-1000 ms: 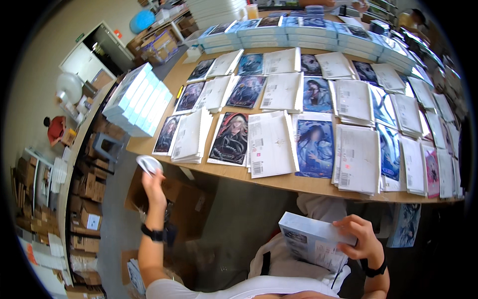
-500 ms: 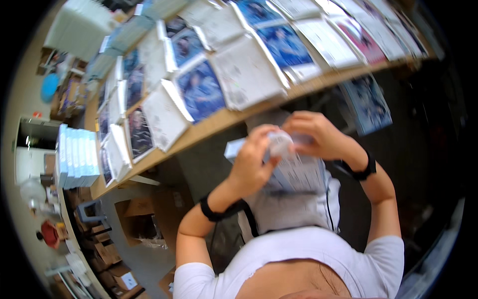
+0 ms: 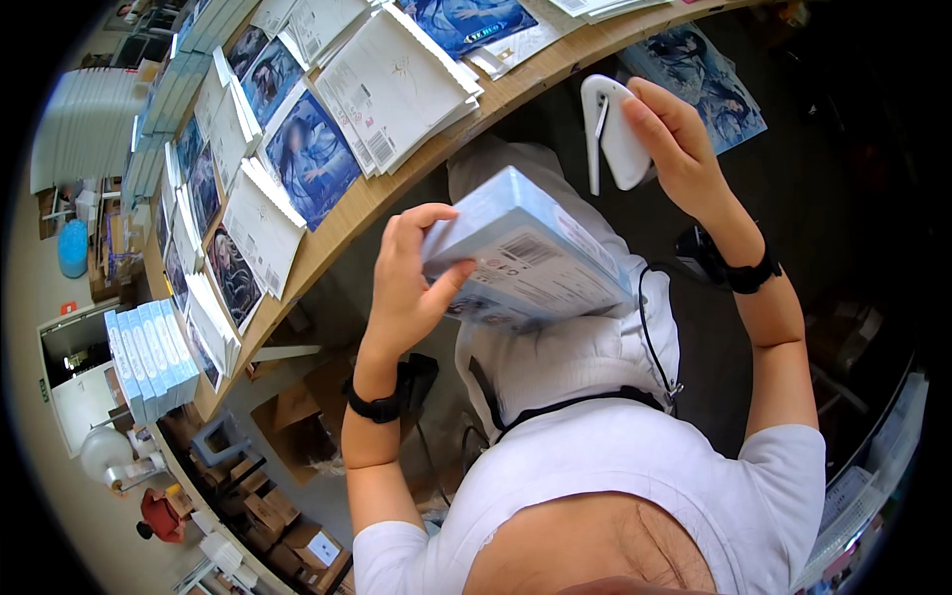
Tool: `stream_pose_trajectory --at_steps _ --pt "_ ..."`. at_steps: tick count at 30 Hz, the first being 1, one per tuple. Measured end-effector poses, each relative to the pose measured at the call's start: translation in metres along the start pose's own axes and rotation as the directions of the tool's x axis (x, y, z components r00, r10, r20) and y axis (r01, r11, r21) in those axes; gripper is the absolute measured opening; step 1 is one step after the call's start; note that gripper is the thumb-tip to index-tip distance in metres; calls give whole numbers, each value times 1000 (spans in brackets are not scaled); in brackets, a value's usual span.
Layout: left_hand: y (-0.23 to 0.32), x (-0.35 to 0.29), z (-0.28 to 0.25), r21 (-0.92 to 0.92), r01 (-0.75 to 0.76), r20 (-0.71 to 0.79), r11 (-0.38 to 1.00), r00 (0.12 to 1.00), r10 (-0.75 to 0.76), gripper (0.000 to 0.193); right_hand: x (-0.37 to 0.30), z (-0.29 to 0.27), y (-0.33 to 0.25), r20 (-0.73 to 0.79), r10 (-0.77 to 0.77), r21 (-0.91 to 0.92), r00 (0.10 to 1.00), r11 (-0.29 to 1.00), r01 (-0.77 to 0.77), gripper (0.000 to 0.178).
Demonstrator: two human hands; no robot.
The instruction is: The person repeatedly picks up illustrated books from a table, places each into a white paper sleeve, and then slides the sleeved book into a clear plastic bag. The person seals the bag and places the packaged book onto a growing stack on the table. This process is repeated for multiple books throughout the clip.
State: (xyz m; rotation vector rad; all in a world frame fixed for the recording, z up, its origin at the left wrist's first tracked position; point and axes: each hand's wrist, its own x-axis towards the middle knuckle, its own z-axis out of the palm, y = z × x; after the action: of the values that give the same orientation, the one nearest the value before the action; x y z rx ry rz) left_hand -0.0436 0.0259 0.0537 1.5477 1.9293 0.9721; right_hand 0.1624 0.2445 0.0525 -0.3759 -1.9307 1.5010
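Note:
A light blue box [image 3: 550,263] with a barcode label leans tilted on my lap. Shiny film seems to cover it. My left hand [image 3: 412,273] grips its left end, the thumb on the printed side and the fingers over the upper edge. Up to the right and apart from the box, my right hand [image 3: 674,139] pinches a white plastic letter opener [image 3: 623,144]. It has a rounded flat body and a thin prong with a slot between. Both wrists wear black bands.
Ahead runs a wooden table [image 3: 327,233] with rows of white packets and blue illustrated prints. Several light blue boxes [image 3: 149,357] stand at its left end. Below lies an open cardboard box [image 3: 297,416]. Illustrated sheets [image 3: 709,89] sit under the table edge. A person [image 3: 162,516] is far left.
My hands, close together over the box before, have moved apart. The right has gone up and right with the letter opener; the left has shifted left onto the box's end. The view has turned.

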Motion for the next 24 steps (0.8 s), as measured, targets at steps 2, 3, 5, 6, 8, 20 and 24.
stream_pose_trajectory --at_steps 2,3,5,6,8,20,24 --pt "-19 -12 -2 -192 34 -80 981 996 -50 49 -12 1 -6 32 174 2 984 985 -174 28" --pt "-23 -18 -6 -221 45 -82 974 995 -64 50 -17 3 -3 64 192 26 979 981 -194 28" --pt "-26 -27 -11 -260 48 -80 964 994 -71 53 -24 6 5 140 244 47 960 966 -252 25" --pt "-26 -32 -13 -269 46 -76 962 995 -69 54 -28 10 7 144 271 51 952 959 -280 25" --pt "-24 -37 -20 -292 57 -34 955 997 -70 56 -30 19 8 157 312 62 937 944 -324 23" --pt "-29 -82 -36 -224 277 -16 934 958 -288 71 -28 41 44 288 278 229 916 909 -348 14" --pt "-39 -103 -28 -344 249 -149 905 938 -314 69 -31 49 58 390 319 153 864 903 -402 15"
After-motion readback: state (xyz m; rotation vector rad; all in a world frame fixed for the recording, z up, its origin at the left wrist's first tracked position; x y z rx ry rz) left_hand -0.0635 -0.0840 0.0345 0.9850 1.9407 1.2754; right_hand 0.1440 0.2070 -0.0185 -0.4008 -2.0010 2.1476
